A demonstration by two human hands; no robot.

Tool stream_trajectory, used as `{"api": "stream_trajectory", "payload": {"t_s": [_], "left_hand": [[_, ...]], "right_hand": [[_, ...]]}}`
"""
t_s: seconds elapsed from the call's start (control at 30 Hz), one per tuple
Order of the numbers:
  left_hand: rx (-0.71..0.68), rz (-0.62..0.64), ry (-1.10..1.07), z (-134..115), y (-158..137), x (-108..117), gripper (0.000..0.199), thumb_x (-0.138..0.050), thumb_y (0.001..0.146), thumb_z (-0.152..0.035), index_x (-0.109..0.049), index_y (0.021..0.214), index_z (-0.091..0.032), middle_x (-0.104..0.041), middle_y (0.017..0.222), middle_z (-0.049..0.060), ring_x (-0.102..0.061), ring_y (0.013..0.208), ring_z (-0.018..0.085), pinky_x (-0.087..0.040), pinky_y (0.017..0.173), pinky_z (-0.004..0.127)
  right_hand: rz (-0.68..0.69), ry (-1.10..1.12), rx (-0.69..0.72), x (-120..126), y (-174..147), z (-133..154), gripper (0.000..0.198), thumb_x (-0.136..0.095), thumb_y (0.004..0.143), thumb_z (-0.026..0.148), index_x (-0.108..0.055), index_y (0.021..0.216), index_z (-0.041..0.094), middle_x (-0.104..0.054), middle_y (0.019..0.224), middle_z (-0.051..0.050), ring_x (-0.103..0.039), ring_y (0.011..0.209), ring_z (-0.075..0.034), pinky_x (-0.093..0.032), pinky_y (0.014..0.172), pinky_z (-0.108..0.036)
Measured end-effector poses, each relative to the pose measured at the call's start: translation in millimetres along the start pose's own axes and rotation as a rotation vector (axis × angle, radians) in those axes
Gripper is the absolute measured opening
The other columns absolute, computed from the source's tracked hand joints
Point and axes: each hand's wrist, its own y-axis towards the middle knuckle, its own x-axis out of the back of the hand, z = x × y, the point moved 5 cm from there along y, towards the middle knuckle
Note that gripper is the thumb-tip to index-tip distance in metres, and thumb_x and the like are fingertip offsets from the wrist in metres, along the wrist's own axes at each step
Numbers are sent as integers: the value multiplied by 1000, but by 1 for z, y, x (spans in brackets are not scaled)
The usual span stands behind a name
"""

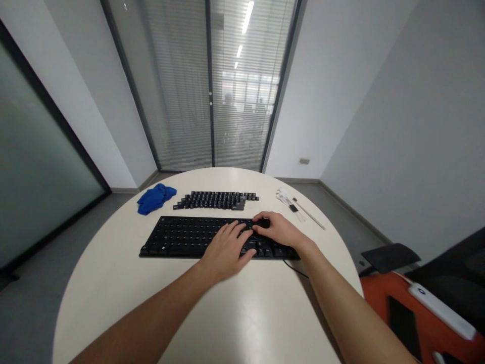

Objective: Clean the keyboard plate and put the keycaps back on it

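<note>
Fingers of the left hand (223, 253) are resting apart on the black keyboard (182, 236); the right hand (278, 230) is curving thumb and forefinger over its right part, hiding whether they are pinching anything. The keyboard is lying well inside the rim of the round table (113, 288), with tabletop stretching to its left. Keycaps (212, 199) are sitting just beyond, between a blue cloth (156, 198) and a brush (308, 213). Blinds (182, 76) are hanging behind.

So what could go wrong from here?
The loose keycaps lie just beyond the keyboard; if the left hand or right hand slips forward, it might scatter them. The brush lies near the edge of the table and could roll off if bumped.
</note>
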Motion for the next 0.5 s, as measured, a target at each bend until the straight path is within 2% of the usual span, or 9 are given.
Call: {"api": "stream_trajectory", "payload": {"t_s": [0.1,0.27,0.5], "left_hand": [[1,0,-6,0,0,1,47,-51,98,-43,-54,138,-20,-53,146,12,-42,140,31,-33,117,52],[1,-10,-29,1,0,0,48,-55,95,-46,-54,137,-21,-53,146,11,-42,140,31,-32,118,52],[10,-1,-45,1,0,1,50,-58,93,-49,-56,135,-21,-52,147,12,-42,140,32,-32,119,52]], "right_hand": [[10,17,-28,-2,0,0,28,-68,84,36,-74,108,23,-76,107,-5,-69,99,-23,-51,92,-35],[18,23,-86,-5,2,-6,42,-70,82,38,-71,121,22,-74,119,-7,-66,112,-26,-47,103,-39],[64,34,-151,-7,3,-9,45,-70,81,40,-71,122,23,-75,117,-7,-68,111,-27,-50,101,-40]]}}
